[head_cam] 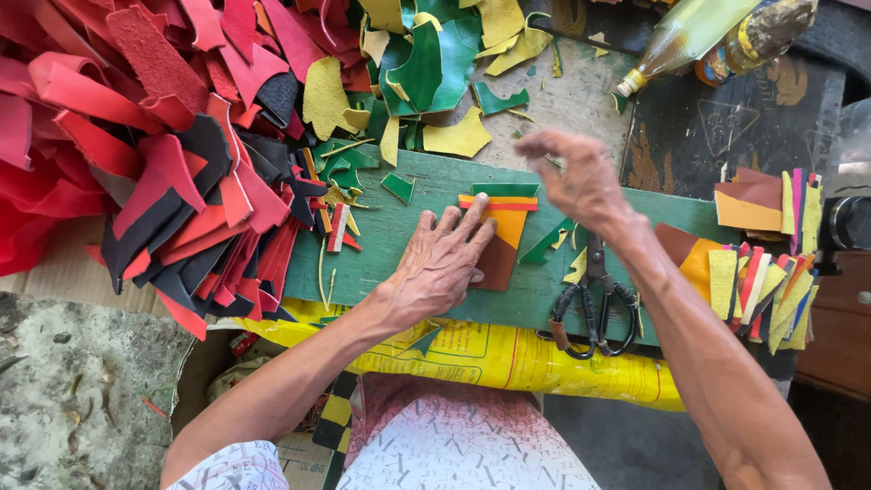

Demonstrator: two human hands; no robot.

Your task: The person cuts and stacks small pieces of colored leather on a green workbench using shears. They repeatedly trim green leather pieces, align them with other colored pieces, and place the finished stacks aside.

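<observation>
My left hand [442, 261] lies flat, fingers spread, pressing on a layered leather piece [504, 238] made of brown, orange, red and green strips on a green board [399, 238]. My right hand [576, 177] hovers just right of the piece's top, fingers curled loosely; I cannot tell if anything small is pinched in them. Black-handled scissors [594, 304] lie on the board under my right forearm.
A big heap of red and black leather scraps [154, 154] fills the left. Green and yellow offcuts [426, 73] lie at the top. Sorted coloured strips [767, 277] are stacked at right. Two bottles [717, 32] lie at top right. A yellow sack [508, 358] hangs below the board.
</observation>
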